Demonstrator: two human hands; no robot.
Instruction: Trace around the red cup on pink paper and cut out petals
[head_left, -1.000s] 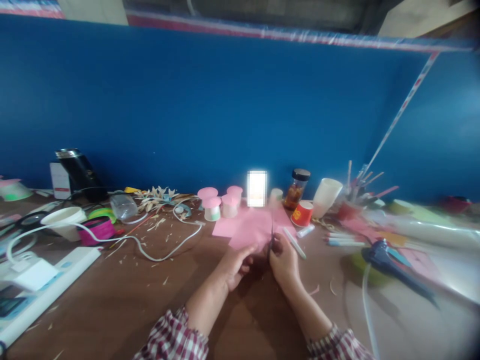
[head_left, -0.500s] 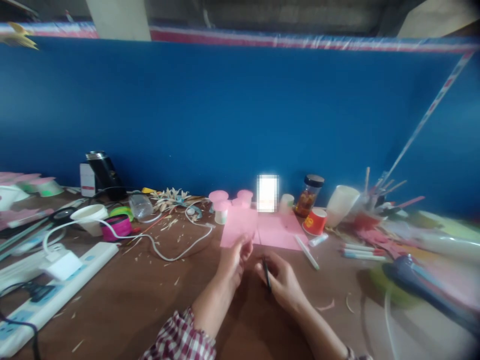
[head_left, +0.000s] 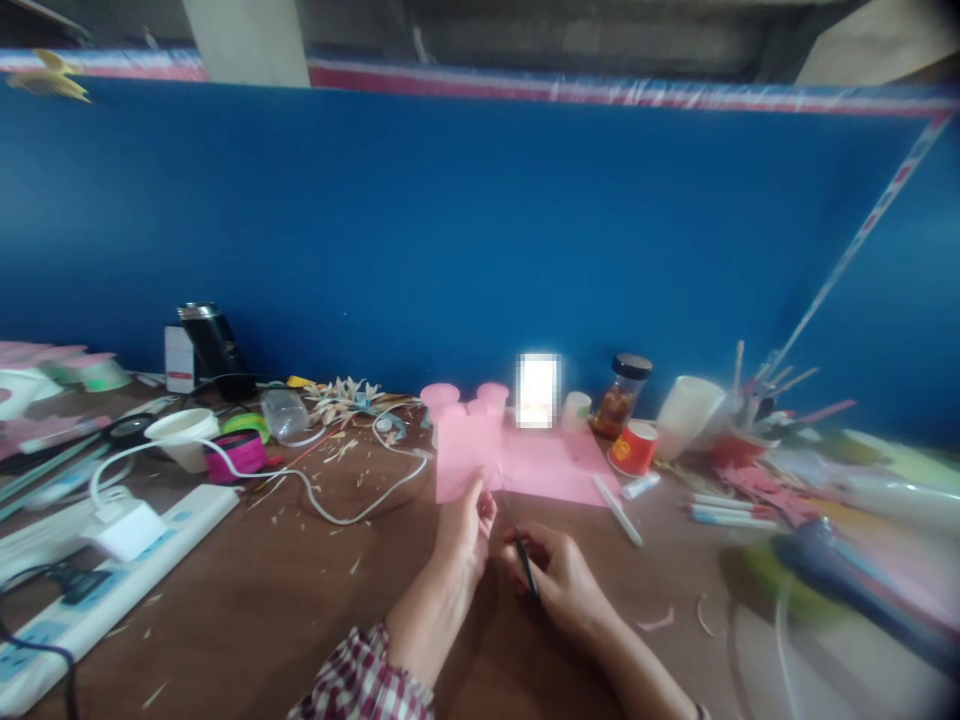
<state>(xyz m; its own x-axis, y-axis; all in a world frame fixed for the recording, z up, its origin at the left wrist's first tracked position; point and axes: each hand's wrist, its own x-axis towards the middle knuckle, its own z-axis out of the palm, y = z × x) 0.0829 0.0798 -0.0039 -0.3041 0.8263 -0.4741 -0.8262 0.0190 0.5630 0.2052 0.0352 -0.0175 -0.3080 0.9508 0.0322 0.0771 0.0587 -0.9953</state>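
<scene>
My left hand (head_left: 469, 525) is closed, its thumb and fingertips pinching the lower edge of a pink paper sheet (head_left: 466, 450). More pink paper (head_left: 559, 465) lies just to the right and behind. In my right hand (head_left: 555, 575) is a slim black-handled tool (head_left: 528, 568). Its thin greyish end points up and left toward the paper's lower edge; its exact kind is too blurred to tell. Curled fingers hide part of the handle. Both hands hover close together over the brown table (head_left: 390, 620), the left slightly farther forward.
Pink-topped cups (head_left: 439, 398), a blurred bright screen (head_left: 538, 390), a dark-lidded jar (head_left: 622, 395) and a red paper cup (head_left: 634, 447) stand behind the paper. Markers (head_left: 731, 510) lie right. A white cable (head_left: 330, 518) and power strip (head_left: 187, 525) occupy the left.
The right hand has drawn slightly toward me, and the tool's thin end now shows beside the left hand. The pink sheet in my left hand has shifted slightly left.
</scene>
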